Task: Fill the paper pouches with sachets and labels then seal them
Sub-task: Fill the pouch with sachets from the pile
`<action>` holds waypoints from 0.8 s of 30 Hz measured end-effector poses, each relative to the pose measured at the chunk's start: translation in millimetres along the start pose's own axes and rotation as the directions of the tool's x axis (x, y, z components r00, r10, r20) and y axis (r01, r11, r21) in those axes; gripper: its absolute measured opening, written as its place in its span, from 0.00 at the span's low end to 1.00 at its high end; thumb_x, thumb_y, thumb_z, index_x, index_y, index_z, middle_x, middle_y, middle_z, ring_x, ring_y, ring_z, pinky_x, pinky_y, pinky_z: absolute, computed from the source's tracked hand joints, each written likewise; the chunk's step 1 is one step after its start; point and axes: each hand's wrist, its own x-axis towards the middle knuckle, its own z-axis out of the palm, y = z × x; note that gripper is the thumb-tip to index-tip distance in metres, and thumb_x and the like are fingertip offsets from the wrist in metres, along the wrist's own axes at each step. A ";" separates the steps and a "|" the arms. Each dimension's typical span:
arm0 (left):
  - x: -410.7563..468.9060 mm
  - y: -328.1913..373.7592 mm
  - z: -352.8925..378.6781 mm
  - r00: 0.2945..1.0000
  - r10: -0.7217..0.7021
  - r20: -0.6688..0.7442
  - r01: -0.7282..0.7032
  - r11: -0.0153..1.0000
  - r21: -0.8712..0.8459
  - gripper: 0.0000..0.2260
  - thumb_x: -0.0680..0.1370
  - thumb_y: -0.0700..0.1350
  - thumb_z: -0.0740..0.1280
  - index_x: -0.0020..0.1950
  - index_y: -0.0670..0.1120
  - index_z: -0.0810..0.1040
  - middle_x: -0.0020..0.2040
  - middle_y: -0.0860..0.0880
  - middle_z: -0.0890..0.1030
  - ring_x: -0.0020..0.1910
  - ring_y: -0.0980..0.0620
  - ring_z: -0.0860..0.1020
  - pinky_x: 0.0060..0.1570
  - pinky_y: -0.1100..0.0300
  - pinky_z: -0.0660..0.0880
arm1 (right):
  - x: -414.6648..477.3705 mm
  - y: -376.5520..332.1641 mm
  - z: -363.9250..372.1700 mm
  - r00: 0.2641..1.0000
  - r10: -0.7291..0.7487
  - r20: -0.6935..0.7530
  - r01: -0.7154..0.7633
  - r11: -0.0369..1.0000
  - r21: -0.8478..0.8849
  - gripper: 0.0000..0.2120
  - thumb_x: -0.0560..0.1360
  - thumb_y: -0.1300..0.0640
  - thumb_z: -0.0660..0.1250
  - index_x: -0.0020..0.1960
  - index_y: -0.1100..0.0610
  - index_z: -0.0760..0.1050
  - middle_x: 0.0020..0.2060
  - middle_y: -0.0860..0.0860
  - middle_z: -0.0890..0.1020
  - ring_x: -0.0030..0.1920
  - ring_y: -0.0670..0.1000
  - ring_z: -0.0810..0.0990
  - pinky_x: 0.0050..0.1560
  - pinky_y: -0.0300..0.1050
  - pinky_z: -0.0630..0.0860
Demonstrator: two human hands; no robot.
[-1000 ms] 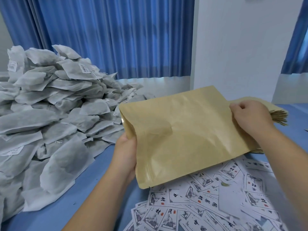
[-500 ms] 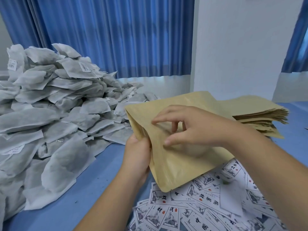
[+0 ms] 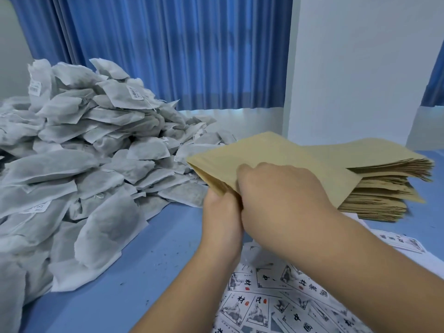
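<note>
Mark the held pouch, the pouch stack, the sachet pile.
held pouch (image 3: 271, 152): head view, upper face.
pouch stack (image 3: 379, 195): head view, stacked edges.
sachet pile (image 3: 101, 145): head view, pile's middle.

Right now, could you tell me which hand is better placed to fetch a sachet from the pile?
Probably the left hand: it is on the side of the sachet pile, while the right hand also grips the pouch.

We make out bold black Chinese characters, 中 and 村 among them, beside small red seals on the white printed paper labels (image 3: 254, 311). The white barcode stickers (image 3: 135, 92) on the grey mesh sachets (image 3: 96, 164) are too small for us to read.
</note>
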 end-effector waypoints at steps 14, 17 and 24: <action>15.8 11.7 -24.6 0.991 -0.131 0.036 0.116 0.954 0.275 0.09 0.81 0.56 0.60 0.53 0.53 0.74 0.45 0.49 0.79 0.33 0.50 0.81 0.32 0.57 0.79 | 29.8 65.4 15.5 0.969 0.215 -0.124 -0.161 0.925 0.343 0.14 0.68 0.60 0.63 0.47 0.44 0.80 0.33 0.44 0.75 0.40 0.52 0.75 0.32 0.39 0.65; 21.6 19.8 -56.2 0.982 0.186 -0.043 -0.038 0.408 0.912 0.13 0.78 0.60 0.60 0.54 0.54 0.76 0.53 0.51 0.77 0.53 0.49 0.78 0.52 0.52 0.75 | 32.4 73.1 17.7 0.971 0.219 -0.098 -0.165 0.907 0.388 0.14 0.68 0.60 0.63 0.45 0.41 0.78 0.34 0.45 0.77 0.39 0.49 0.75 0.32 0.38 0.65; 20.5 52.8 -112.0 0.902 0.285 -0.323 0.381 -0.177 0.908 0.18 0.74 0.45 0.64 0.62 0.48 0.68 0.63 0.43 0.67 0.62 0.40 0.69 0.60 0.44 0.66 | 33.2 73.4 20.9 0.980 0.190 -0.053 -0.153 0.902 0.405 0.12 0.68 0.59 0.64 0.42 0.41 0.75 0.33 0.46 0.78 0.39 0.50 0.76 0.33 0.40 0.68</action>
